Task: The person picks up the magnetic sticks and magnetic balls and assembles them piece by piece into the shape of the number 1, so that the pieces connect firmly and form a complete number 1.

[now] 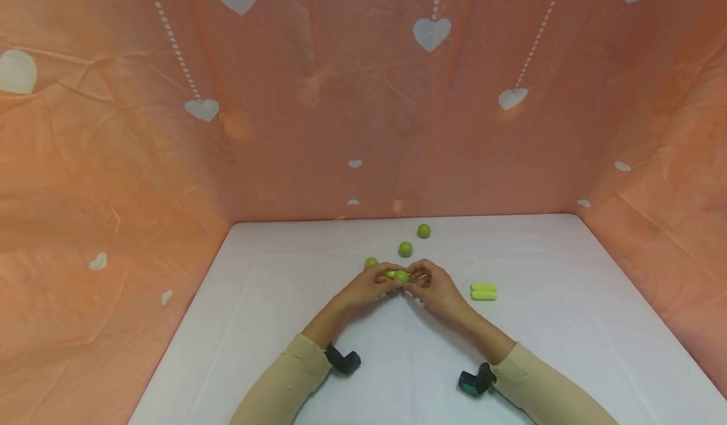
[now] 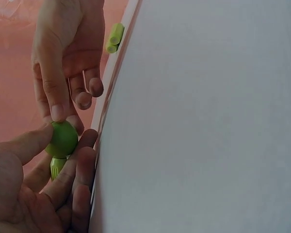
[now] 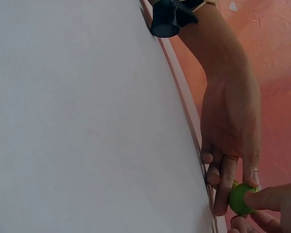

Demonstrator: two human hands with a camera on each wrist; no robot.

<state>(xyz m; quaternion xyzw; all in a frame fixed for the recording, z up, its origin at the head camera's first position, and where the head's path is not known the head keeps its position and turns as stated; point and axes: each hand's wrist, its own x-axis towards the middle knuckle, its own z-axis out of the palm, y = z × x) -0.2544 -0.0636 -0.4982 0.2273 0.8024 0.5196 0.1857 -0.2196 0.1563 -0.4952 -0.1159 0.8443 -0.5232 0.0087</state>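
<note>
Together, left fingers (image 2: pixel 86 162) curled round yellow-green stick (image 2: pixel 56 170) and green ball (image 2: pixel 64 140), right fingers (image 2: pixel 52 90) pinching that same ball

Near the far edge of the matt, smooth desk (image 1: pixel 255 324), green balls (image 1: pixel 406 249) look like faintly glossy plastic; the curtain (image 1: pixel 375 115) beyond looks like creased, softly shiny cloth.

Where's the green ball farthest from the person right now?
In the head view, the farthest ball sits near the back edge of the white table, right of picture centre, behind another green ball.
</note>
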